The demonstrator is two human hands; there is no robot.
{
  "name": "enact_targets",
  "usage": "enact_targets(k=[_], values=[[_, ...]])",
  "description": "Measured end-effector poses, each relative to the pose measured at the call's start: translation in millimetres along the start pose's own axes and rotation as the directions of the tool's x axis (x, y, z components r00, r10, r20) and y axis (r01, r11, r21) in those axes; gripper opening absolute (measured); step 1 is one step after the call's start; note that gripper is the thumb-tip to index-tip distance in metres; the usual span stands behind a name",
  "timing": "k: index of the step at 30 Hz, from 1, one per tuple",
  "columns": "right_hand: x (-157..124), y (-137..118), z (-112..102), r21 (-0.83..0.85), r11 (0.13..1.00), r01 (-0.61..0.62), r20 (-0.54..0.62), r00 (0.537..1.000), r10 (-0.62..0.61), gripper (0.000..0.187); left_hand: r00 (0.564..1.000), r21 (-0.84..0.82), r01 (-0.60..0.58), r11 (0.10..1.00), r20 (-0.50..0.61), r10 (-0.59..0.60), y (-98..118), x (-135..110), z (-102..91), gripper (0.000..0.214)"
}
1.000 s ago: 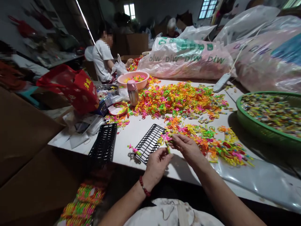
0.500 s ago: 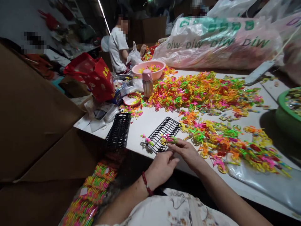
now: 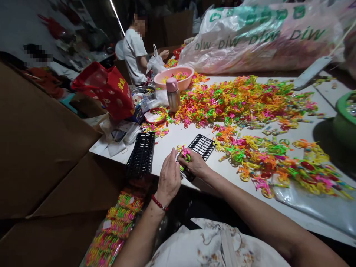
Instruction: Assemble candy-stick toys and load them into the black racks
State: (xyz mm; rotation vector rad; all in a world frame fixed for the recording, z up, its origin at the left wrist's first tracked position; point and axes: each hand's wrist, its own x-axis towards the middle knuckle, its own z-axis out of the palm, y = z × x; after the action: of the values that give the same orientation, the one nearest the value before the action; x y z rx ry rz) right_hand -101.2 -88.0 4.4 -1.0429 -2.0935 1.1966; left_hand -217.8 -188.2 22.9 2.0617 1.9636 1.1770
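Between the fingers of my right hand (image 3: pixel 196 165) is a small plastic toy (image 3: pixel 185 152) in pink, green and yellow, with ring-like wheels. My left hand (image 3: pixel 169 174) is upright beside it, fingers stretched out and close together, near or against the toy; the exact contact is hidden. Beneath my right hand lies a black slotted plastic rack (image 3: pixel 204 146), its near end partly covered by the hands. A bit of green shows low between my hands, on or just above that rack. Further left, a stack of similar black racks (image 3: pixel 141 152) sits at the table edge.
A large heap of coloured toys (image 3: pixel 236 100) covers the table's far side, with a smaller pile (image 3: pixel 258 159) nearer right. A pink flask (image 3: pixel 172 94), a pink basin (image 3: pixel 160 79), a red bag (image 3: pixel 111 92) and a green tub (image 3: pixel 345 122) stand around. A co-worker (image 3: pixel 136 52) sits beyond.
Both hands have moved left, the right one carrying the toy over the rack's near left end. My left hand has risen and its fingers have straightened. The view has shifted slightly.
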Motion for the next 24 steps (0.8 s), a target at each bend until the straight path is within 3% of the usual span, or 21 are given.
enact_targets(k=[6, 11, 15, 19, 24], values=[[1, 4, 7, -0.122, 0.99, 0.071, 0.135, 0.989, -0.054, 0.006, 0.999, -0.063, 0.053, 0.997, 0.0, -0.053, 0, -2, 0.1, 0.058], [-4, 1, -7, -0.097, 0.992, 0.085, 0.108, 0.991, -0.074, 0.009, 0.999, -0.03, 0.046, 0.998, -0.003, -0.046, -1, -1, -0.7, 0.057], [-32, 2, -23, 0.022, 0.999, 0.049, 0.02, 0.999, -0.049, 0.018, 0.998, 0.03, -0.058, 0.998, -0.026, 0.059, -2, -2, -2.9, 0.055], [-65, 6, -23, 0.084, 0.995, -0.047, 0.046, 0.998, 0.043, 0.026, 0.994, 0.019, -0.112, 0.994, -0.011, 0.112, -7, -6, -1.9, 0.053], [-78, 9, -12, -0.017, 0.997, 0.074, 0.082, 0.994, -0.072, 0.018, 0.994, -0.015, -0.11, 0.994, 0.006, 0.111, -12, -10, 1.6, 0.055]])
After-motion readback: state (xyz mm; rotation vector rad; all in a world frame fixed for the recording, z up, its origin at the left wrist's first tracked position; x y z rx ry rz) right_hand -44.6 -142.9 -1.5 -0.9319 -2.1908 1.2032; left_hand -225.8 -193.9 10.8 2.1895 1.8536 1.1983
